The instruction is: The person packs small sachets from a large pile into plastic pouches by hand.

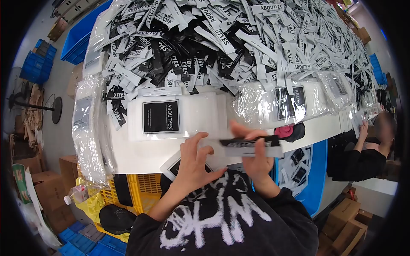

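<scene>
My right hand is closed around a black and a white slim packet, stacked and blurred by motion, above the table's front edge. To its left, my left hand has its fingers apart and holds nothing that I can see. Partly hidden beneath that hand, a clear bag with a black label lies at the table edge. Just beyond my hands rests a stack of clear bags, whose top one bears a black ABOUTYES label.
A big heap of black and white packets covers the back of the table. Wrapped bag bundles lie left, others right. A blue bin holding labelled bags and a yellow crate stand below. Another person works at right.
</scene>
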The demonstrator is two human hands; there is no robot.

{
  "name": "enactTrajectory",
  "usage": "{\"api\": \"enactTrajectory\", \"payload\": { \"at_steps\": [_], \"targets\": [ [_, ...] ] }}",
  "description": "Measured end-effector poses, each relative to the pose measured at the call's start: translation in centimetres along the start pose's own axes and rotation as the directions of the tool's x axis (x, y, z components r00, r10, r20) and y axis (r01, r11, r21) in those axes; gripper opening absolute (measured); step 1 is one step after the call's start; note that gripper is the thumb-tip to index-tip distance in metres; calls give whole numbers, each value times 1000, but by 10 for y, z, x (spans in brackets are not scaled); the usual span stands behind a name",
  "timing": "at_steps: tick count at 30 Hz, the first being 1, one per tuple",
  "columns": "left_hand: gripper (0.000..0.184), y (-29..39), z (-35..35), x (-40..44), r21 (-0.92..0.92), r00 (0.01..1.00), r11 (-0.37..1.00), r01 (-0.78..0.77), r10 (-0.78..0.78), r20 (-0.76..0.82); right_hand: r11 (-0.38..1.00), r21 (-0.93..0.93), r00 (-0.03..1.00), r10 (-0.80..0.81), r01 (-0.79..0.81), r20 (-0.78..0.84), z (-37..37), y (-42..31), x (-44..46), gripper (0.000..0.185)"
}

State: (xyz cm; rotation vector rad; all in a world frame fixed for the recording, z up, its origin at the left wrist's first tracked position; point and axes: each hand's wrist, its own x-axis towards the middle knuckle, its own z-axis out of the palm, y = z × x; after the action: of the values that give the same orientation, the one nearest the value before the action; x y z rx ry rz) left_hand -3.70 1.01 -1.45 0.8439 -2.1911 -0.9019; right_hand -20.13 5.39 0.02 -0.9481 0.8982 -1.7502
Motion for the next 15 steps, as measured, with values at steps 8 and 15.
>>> {"api": "enactTrajectory", "payload": {
  "at_steps": [8, 15],
  "targets": [
    [60, 5, -25, 4, -218, 972, 962, 163, -194, -129, 892, -168, 900, 433, -420, 48, 3, 9, -5, 28],
    [13, -13, -49, -4, -168, 945, 930, 327, -318, 81, 679, -720, 985, 169, -144, -37, 15, 0, 1, 30]
  ]
}}
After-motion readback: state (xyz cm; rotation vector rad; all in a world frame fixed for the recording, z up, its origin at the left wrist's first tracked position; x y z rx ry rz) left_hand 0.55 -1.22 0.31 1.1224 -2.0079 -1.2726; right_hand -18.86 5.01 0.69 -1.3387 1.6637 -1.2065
